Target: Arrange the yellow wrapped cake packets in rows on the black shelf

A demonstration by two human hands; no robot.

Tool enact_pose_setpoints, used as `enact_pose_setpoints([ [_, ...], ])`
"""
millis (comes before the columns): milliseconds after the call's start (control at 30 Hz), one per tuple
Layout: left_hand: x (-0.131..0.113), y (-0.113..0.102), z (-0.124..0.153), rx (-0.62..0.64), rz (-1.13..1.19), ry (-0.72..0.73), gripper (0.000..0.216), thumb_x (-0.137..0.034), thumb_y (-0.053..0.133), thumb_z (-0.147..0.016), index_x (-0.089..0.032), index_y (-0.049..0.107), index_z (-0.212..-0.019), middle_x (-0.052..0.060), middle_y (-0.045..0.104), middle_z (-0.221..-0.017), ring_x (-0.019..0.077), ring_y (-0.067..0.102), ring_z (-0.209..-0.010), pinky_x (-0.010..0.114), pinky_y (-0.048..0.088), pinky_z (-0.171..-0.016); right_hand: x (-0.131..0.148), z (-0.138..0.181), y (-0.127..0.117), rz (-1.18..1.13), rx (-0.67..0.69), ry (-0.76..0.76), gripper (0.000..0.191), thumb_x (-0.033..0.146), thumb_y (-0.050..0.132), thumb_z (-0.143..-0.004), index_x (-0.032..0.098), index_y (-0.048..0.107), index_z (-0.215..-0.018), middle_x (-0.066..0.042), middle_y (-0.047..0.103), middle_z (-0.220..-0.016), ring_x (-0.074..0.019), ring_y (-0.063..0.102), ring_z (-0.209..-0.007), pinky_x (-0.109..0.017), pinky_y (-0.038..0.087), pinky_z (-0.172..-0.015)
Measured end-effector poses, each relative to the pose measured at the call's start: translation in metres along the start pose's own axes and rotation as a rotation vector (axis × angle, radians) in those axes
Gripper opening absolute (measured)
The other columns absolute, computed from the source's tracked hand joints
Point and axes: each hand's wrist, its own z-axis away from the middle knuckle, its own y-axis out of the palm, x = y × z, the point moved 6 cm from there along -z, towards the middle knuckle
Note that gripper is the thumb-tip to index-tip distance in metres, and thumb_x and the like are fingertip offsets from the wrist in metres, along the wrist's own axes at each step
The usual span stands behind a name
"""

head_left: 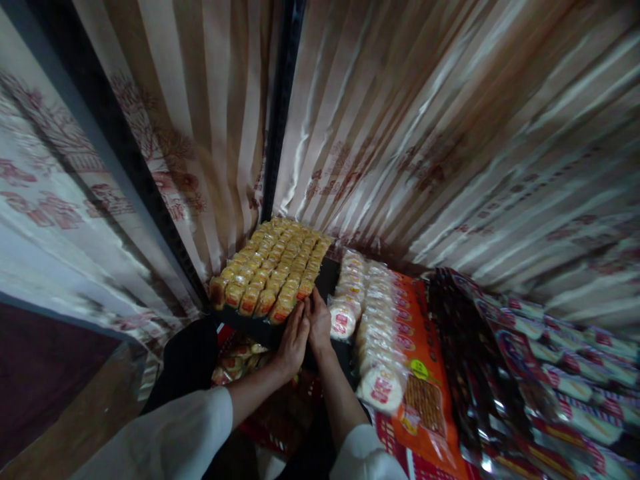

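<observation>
Left hand [295,335] and right hand [319,323] sit side by side, fingers nearly straight, any hold impossible to tell; wrapped golden cakes [273,263] lie ahead-left on the black shelf [328,277], rows running away; right hand's nearer their right edge.

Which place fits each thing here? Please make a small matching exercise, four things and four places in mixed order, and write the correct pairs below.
Things
1. yellow wrapped snacks
2. round white wrapped cakes
3. orange packet of stick snacks
4. right hand

Places
A. just left of the dark packets
B. in close rows, in front of the dark upright post
C. next to the left hand, at the near right corner of the snack rows
D. just left of the orange packet

Pairs: 1-B, 2-D, 3-A, 4-C
</observation>
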Motion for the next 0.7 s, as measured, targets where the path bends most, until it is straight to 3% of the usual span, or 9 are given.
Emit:
enact_pose_setpoints([
  [233, 0.002, 0.002, -0.001, -0.015, -0.009, -0.004, 0.061, -0.05, 0.031, -0.09, -0.015, 0.035, -0.139, 0.009, 0.031, -0.147, 0.0185, 0.026, -0.136, 0.034, 0.016, -0.115, -0.008, -0.003, 0.003, -0.042, -0.024, 0.003, 0.049, 0.035, 0.037, -0.084, 0.011, 0.05, -0.125, -0.015, 0.061, -0.117, -0.0223, 0.059, -0.101, -0.038, 0.046, -0.088],
  [500, 0.002, 0.002, -0.001, -0.029, 0.014, -0.023, 0.056, -0.044, 0.033, -0.091, -0.019, 0.031, -0.14, 0.006, 0.028, -0.149, 0.0173, 0.023, -0.138, 0.035, 0.016, -0.116, -0.018, -0.002, 0.008, -0.111, -0.054, 0.079, 0.056, 0.049, 0.039, -0.082, 0.008, 0.051, -0.119, -0.018, 0.061, -0.112, -0.0245, 0.058, -0.1, -0.041, 0.045, -0.089],
  [700, 0.004, 0.0, 0.0, -0.046, -0.037, 0.028, 0.051, -0.038, 0.034, -0.091, -0.018, 0.036, -0.137, 0.007, 0.033, -0.146, 0.018, 0.028, -0.136, 0.037, 0.019, -0.115, -0.016, 0.007, 0.008, -0.166, -0.044, 0.098, 0.056, 0.046, 0.041, -0.081, 0.008, 0.05, -0.122, -0.018, 0.06, -0.115, -0.0241, 0.057, -0.103, -0.04, 0.043, -0.092],
])
